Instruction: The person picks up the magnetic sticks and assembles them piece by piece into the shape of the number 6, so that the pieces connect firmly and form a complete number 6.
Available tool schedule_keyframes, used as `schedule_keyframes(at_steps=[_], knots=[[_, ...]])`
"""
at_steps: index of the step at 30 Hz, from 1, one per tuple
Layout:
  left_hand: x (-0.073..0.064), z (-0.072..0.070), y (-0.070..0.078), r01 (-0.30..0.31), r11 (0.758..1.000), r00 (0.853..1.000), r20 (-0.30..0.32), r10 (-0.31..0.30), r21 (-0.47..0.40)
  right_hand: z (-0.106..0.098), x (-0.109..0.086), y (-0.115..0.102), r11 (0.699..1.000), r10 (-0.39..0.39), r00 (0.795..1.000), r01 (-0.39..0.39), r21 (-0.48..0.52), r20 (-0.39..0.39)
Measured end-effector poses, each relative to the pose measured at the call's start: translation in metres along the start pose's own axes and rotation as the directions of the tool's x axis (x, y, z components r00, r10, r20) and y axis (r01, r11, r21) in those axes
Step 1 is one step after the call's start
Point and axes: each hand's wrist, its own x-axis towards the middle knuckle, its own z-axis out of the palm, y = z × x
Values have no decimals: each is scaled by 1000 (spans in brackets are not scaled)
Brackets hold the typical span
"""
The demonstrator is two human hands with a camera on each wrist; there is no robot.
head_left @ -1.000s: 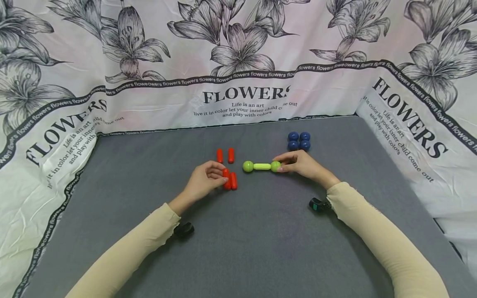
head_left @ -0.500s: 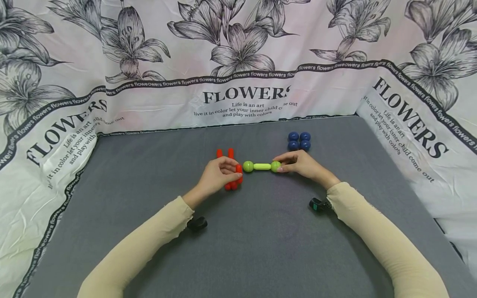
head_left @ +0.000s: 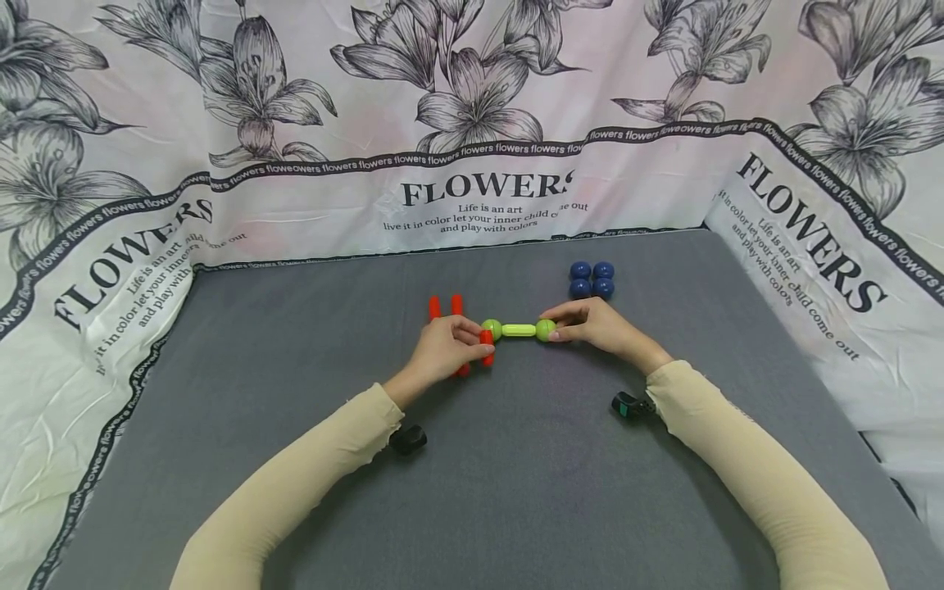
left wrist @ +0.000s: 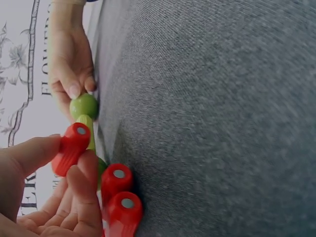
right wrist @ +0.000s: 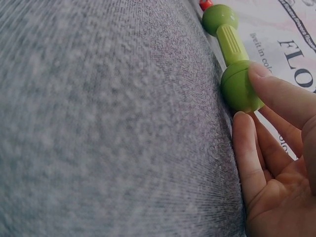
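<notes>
My left hand (head_left: 441,348) pinches a red magnetic rod (head_left: 487,348) between thumb and fingers, just in front of a green ball. In the left wrist view a grey metal disc shows in the end of this rod (left wrist: 71,150). A yellow-green rod (head_left: 519,330) joins the left green ball (head_left: 492,328) to the right green ball (right wrist: 239,89). That right ball is gripped by my right hand (head_left: 596,324). Two more red rods (left wrist: 117,178) lie beside my left hand, which mostly covers them in the head view. Whether the held rod touches the left ball, I cannot tell.
Two red rods (head_left: 457,304) lie behind my left hand. Several dark blue balls (head_left: 592,279) sit in a block behind my right hand. The grey table (head_left: 516,475) meets a flower-printed cloth (head_left: 472,197) at its back and sides.
My left hand has carried the red rod to the right, from beside the other red rods to the left green ball. My right hand has stayed on its ball.
</notes>
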Motion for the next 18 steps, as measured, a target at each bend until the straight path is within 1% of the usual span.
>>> schedule_keyframes(at_steps=[4,9,13,18], knots=[[0,2,3,3,999,1000,27,-4,48,0,0,1,1000,-1,1000,1,-7,-1],[1,5,8,19,998,998,66,-23,68,0,0,1,1000,-5,1000,5,-10,-3],[1,6,12,33,994,997,66,-40,105,0,0,1,1000,-7,1000,7,-14,-3],[3,6,14,9,988,998,56,-18,152,1,1,2,1000,-3,1000,3,-13,-3]])
